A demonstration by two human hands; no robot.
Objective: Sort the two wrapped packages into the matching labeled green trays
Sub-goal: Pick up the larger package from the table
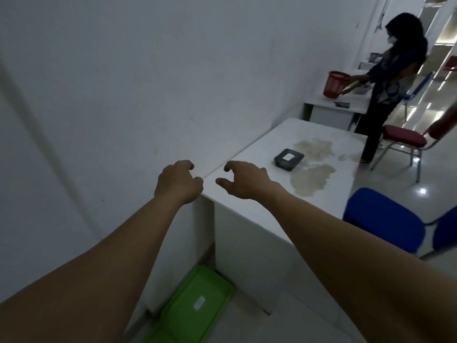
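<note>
One dark wrapped package (288,159) with a white label lies on the white table (249,206), to the right of both hands. My left hand (178,181) hovers at the table's near left corner with fingers curled and nothing in it. My right hand (243,180) is over the table's left end, fingers apart and empty, about a hand's width left of the package. A green tray (197,303) with a small white label sits on the floor below the table, between my forearms. The edge of a second green tray (154,336) shows at the bottom. No second package is in view.
The table top has brownish stains (311,174) beside the package. A blue chair (385,219) stands at the table's right side, a red chair (403,139) beyond it. Another person (388,78) stands at a far table holding a red basket (335,84). A white wall runs along the left.
</note>
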